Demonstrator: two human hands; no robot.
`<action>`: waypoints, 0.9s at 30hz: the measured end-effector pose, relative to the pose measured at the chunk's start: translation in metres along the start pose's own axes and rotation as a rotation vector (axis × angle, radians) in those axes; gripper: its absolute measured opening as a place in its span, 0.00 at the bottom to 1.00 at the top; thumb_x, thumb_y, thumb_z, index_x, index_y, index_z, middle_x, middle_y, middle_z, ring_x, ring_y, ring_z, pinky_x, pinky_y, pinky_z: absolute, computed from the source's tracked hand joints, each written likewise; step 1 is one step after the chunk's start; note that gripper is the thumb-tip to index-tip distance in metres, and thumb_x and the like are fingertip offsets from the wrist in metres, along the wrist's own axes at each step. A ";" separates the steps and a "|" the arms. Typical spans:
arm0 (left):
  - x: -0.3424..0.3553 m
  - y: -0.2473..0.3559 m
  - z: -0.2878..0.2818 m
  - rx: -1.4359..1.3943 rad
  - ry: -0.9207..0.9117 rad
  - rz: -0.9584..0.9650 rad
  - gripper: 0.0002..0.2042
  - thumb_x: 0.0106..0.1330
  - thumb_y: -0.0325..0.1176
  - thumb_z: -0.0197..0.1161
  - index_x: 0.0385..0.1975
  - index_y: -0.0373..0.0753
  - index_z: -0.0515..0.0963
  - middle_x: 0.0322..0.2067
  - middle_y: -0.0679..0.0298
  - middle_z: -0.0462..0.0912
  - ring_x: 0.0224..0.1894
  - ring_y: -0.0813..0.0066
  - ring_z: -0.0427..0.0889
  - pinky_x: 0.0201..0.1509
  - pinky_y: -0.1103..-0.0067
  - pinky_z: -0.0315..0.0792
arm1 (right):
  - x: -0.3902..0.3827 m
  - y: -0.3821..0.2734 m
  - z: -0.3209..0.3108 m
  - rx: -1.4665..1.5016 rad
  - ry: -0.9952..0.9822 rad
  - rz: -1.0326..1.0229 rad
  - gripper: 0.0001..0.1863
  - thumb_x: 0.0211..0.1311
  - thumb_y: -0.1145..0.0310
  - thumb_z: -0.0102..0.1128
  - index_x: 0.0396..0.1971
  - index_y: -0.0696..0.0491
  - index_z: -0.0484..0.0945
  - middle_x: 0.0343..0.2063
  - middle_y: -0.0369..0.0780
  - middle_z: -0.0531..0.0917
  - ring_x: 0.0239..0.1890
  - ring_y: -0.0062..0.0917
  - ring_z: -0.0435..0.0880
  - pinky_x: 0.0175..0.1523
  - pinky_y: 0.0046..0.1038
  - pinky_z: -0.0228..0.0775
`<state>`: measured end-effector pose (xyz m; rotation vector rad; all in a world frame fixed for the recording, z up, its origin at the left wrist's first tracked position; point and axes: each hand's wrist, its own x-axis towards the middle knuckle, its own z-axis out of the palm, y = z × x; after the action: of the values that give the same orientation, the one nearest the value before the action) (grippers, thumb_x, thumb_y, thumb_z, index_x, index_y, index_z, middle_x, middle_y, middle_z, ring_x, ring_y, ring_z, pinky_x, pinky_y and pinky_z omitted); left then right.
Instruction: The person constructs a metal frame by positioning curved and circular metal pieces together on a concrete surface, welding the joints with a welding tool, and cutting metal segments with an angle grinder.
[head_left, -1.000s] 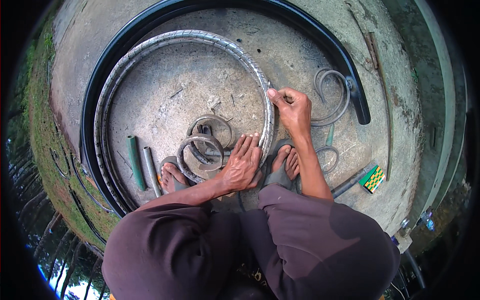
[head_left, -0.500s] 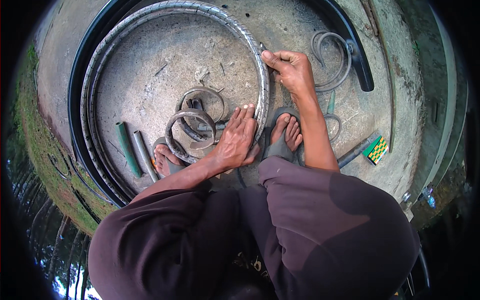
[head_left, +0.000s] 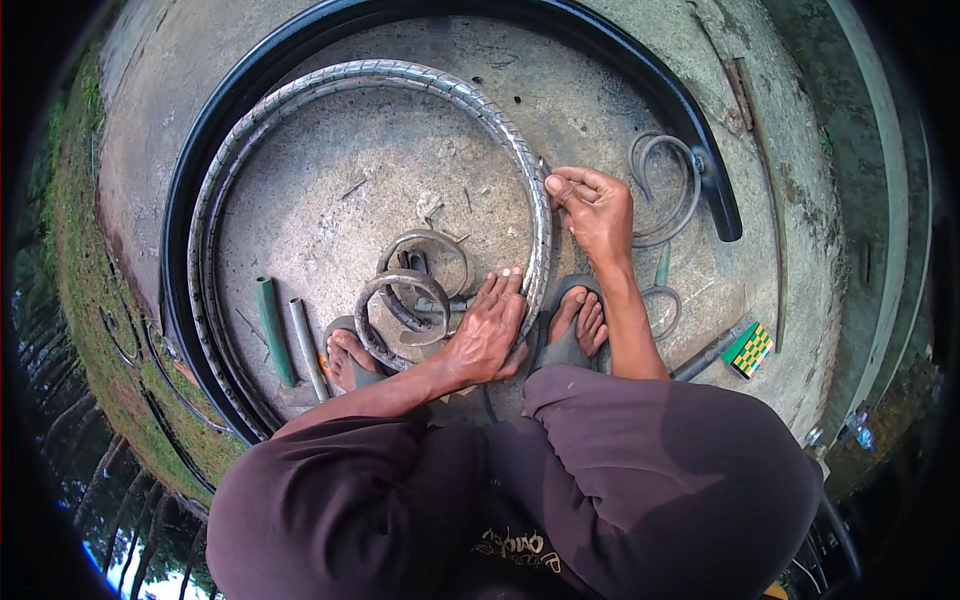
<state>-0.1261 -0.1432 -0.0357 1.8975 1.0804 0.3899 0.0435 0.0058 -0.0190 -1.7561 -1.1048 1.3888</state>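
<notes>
A worn, ridged tyre (head_left: 527, 150) lies in a large loop on the concrete in front of me. My left hand (head_left: 487, 330) rests flat against its near right part, fingers stretched along the inner side. At the tyre's outer right edge, my right hand (head_left: 600, 215) is closed, thumb against fingers, in a pinch. A small dark tip (head_left: 543, 170) sticks out beyond the thumb beside the tyre; its kind does not show. Left of my left hand, inside the loop, curls a grey-brown strip (head_left: 368, 300).
A thick black curved band (head_left: 705, 150) arcs round the tyre. Grey coiled strips (head_left: 694, 200) lie right of my right hand. A green tube (head_left: 275, 335) and a grey tube (head_left: 309, 350) lie by my left foot. A chequered box (head_left: 750, 350) sits at the right, near a long stick (head_left: 772, 230).
The whole scene sits lower in the picture, and more of the black band shows at the top. Both hands keep about the same places at the tyre.
</notes>
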 end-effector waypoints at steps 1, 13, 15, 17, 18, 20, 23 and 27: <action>0.000 0.000 0.000 -0.004 0.003 0.002 0.32 0.54 0.37 0.66 0.53 0.21 0.63 0.65 0.24 0.56 0.69 0.28 0.58 0.76 0.50 0.48 | -0.001 0.001 0.000 -0.006 0.006 -0.006 0.12 0.60 0.69 0.72 0.37 0.62 0.86 0.22 0.39 0.87 0.24 0.15 0.80 0.30 0.20 0.70; -0.001 0.001 -0.002 -0.042 -0.008 0.010 0.31 0.55 0.35 0.67 0.53 0.21 0.63 0.65 0.23 0.54 0.70 0.27 0.55 0.77 0.50 0.46 | 0.001 0.006 -0.001 -0.081 0.024 -0.053 0.11 0.60 0.68 0.71 0.35 0.61 0.87 0.20 0.39 0.86 0.22 0.15 0.80 0.28 0.21 0.69; -0.001 0.002 -0.002 -0.047 -0.011 0.005 0.31 0.55 0.35 0.67 0.53 0.21 0.63 0.65 0.23 0.54 0.70 0.27 0.55 0.77 0.50 0.46 | 0.001 0.009 -0.001 -0.046 0.043 -0.065 0.10 0.60 0.68 0.71 0.35 0.60 0.87 0.19 0.38 0.86 0.21 0.14 0.78 0.27 0.21 0.67; -0.001 0.002 -0.002 -0.064 -0.011 0.005 0.31 0.55 0.35 0.66 0.53 0.21 0.63 0.65 0.23 0.54 0.70 0.27 0.55 0.77 0.50 0.46 | 0.001 0.008 -0.001 0.002 0.020 -0.027 0.10 0.60 0.67 0.72 0.34 0.59 0.87 0.19 0.37 0.85 0.20 0.13 0.77 0.25 0.21 0.64; -0.002 0.002 -0.002 -0.074 -0.006 0.002 0.31 0.55 0.35 0.66 0.53 0.20 0.63 0.65 0.23 0.54 0.70 0.27 0.55 0.77 0.50 0.46 | 0.002 0.006 -0.001 0.032 -0.012 0.017 0.10 0.60 0.67 0.72 0.34 0.59 0.87 0.19 0.36 0.85 0.19 0.12 0.75 0.24 0.21 0.63; -0.001 0.002 -0.002 -0.068 -0.016 -0.009 0.31 0.56 0.35 0.66 0.54 0.20 0.62 0.65 0.23 0.55 0.70 0.27 0.55 0.76 0.50 0.47 | 0.004 0.004 -0.003 0.014 -0.034 0.043 0.10 0.61 0.66 0.71 0.34 0.59 0.87 0.18 0.35 0.84 0.19 0.12 0.74 0.23 0.21 0.61; 0.005 0.005 -0.003 -0.041 -0.041 -0.003 0.32 0.56 0.35 0.65 0.54 0.20 0.61 0.65 0.22 0.55 0.69 0.26 0.56 0.76 0.49 0.48 | 0.004 0.004 -0.009 -0.073 -0.042 0.021 0.11 0.62 0.65 0.70 0.34 0.58 0.87 0.19 0.35 0.84 0.18 0.11 0.72 0.22 0.20 0.58; 0.000 0.002 -0.002 0.005 -0.026 0.002 0.31 0.58 0.36 0.64 0.54 0.19 0.60 0.64 0.21 0.56 0.69 0.26 0.57 0.75 0.49 0.48 | 0.007 -0.003 -0.015 -0.026 -0.176 0.085 0.13 0.64 0.63 0.68 0.41 0.58 0.85 0.22 0.37 0.85 0.21 0.13 0.75 0.26 0.20 0.63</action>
<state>-0.1268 -0.1426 -0.0326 1.9033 1.0631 0.3623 0.0583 0.0133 -0.0156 -1.7433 -1.1567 1.6128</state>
